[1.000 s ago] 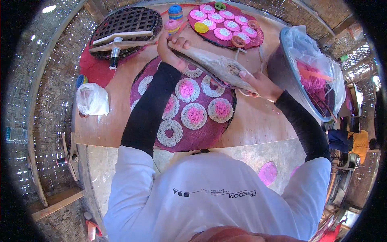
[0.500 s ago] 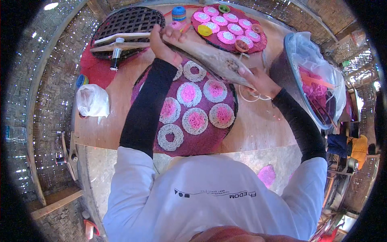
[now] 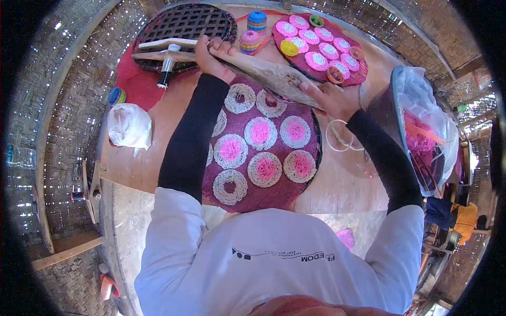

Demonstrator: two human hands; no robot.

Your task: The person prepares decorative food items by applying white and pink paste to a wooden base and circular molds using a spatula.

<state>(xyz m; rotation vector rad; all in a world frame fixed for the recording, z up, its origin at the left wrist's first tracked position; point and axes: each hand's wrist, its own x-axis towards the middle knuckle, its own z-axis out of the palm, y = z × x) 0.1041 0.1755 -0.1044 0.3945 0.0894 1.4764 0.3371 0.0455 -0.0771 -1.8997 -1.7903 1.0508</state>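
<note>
My left hand point(image 3: 215, 59) is closed around the far end of a long weathered wooden bar point(image 3: 269, 73), with its fingertips over the edge. Around the near end of the bar, my right hand point(image 3: 331, 99) is closed too, thumb on top. Just left of my left hand are two thin wooden slats point(image 3: 150, 55) with a metal-and-black tube point(image 3: 167, 67) through them; whether they join the bar is hidden by the hand. Below the bar lies a round purple cloth-covered tray point(image 3: 253, 197) with pale stringy rings point(image 3: 230, 187), several with pink strands in the middle point(image 3: 265, 168).
A black woven tray point(image 3: 179, 23) stands far left, near a white plastic bag point(image 3: 129, 126). Pink-and-white rounds point(image 3: 316, 60) and small cups lie on a red cloth far right. A large tub point(image 3: 399, 116) with plastic and pink strands stands right. A white loop point(image 3: 340, 139) lies by my right wrist.
The whole view has shifted, so the table's things appear further right and lower. Relative to the table, both hands and the wooden bar have moved slightly left and away. Both grips stay closed.
</note>
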